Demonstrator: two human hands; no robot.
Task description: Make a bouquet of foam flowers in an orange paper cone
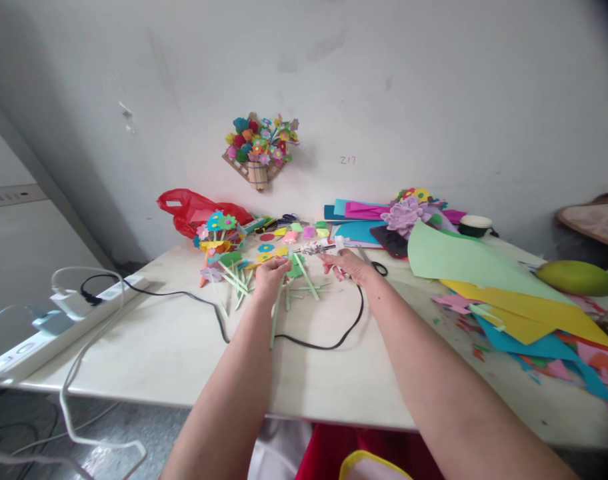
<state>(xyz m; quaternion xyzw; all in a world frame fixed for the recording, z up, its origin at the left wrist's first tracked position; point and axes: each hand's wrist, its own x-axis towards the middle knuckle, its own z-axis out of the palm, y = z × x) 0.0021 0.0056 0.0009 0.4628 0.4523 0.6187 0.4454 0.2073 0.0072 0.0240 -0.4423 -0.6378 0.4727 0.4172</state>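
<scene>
Near the middle of the pale desk, the glue gun lies in the grip of the right hand, fingers curled about its handle. Its nozzle points left toward the left hand, so the long axis of its body runs roughly across the desk. The left grip is pinched on a light green strip, whose length runs from the fingertips toward the near edge.

The desk is smooth and off-white, set against a grey, scuffed wall with "217" written on it; below, the floor is grey. A black cord loops from the glue gun toward the white power strip at the left edge.

Counted out: one wall bouquet hanging above, one red plastic bag, one dark phone, one green fruit at the right and two pairs of scissors, the black-handled scissors beside the right hand and the dark blue-handled scissors farther back. Several loose green strips lie left of the hands; coloured sheets and scraps spread at the right, too overlapped to count.
</scene>
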